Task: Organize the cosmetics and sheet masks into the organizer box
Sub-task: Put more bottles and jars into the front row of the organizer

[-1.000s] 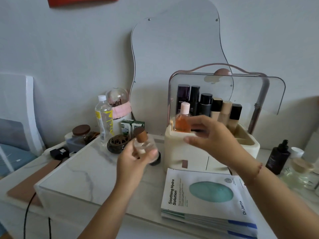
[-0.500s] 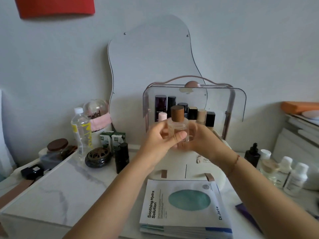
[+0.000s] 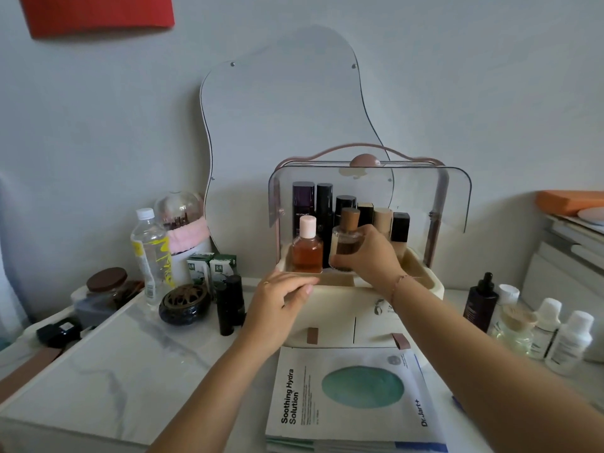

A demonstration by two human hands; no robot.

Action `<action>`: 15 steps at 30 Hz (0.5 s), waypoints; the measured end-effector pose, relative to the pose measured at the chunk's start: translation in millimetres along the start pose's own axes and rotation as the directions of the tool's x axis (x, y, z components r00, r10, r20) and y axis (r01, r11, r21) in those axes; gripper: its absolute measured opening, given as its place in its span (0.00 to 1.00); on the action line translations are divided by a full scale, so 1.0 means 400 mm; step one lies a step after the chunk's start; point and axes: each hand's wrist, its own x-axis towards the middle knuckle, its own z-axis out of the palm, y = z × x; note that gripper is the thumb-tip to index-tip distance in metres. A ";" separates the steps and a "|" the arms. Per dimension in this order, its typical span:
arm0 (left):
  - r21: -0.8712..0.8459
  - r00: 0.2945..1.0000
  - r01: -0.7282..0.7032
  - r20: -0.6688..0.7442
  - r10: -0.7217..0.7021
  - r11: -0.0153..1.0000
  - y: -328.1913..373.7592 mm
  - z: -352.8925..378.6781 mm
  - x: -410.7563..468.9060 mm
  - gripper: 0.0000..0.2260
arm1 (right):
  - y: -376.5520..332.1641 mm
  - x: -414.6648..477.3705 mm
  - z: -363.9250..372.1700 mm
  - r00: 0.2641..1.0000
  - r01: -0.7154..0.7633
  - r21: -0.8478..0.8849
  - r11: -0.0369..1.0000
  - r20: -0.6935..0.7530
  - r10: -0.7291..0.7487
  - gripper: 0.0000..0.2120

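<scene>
Since half a second ago, right hand (image 3: 366,256) alone clamps the wood-capped bottle (image 3: 347,245), seemingly seating it in the organizer box (image 3: 421,273) beside the orange bottle (image 3: 306,248); left hand (image 3: 281,302) rests loosely curled, empty, on the rim. Next: release, then fetch sheet masks (image 3: 353,397) from the desk (image 3: 108,364)

We've got the organizer box (image 3: 330,317) sitting mid-table with the sheet masks (image 3: 354,397) stacked right in front of it. Inside it, two bottles (image 3: 306,248) stand up front and a row of tubes (image 3: 346,204) behind. More bottles (image 3: 552,331) off to the right, water bottle (image 3: 148,253) far left.
</scene>
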 end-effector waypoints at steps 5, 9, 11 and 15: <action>-0.019 1.000 -0.010 -0.025 0.009 1.000 -0.001 0.006 0.000 0.08 | -0.002 0.010 0.009 0.999 -0.027 -0.080 0.996 0.044 0.031 0.28; -0.008 1.000 -0.012 -0.027 0.012 1.000 0.005 0.003 -0.001 0.08 | -0.003 0.008 0.011 0.993 -0.037 -0.132 0.991 0.105 0.051 0.16; -0.003 1.000 -0.008 -0.016 0.008 1.000 0.006 0.001 -0.001 0.08 | -0.003 0.008 0.011 0.992 -0.022 -0.128 0.992 0.118 0.037 0.14; 0.006 1.000 0.002 0.001 -0.002 1.000 0.009 -0.004 -0.002 0.09 | -0.009 0.002 0.000 0.992 -0.015 -0.114 0.993 0.121 0.029 0.13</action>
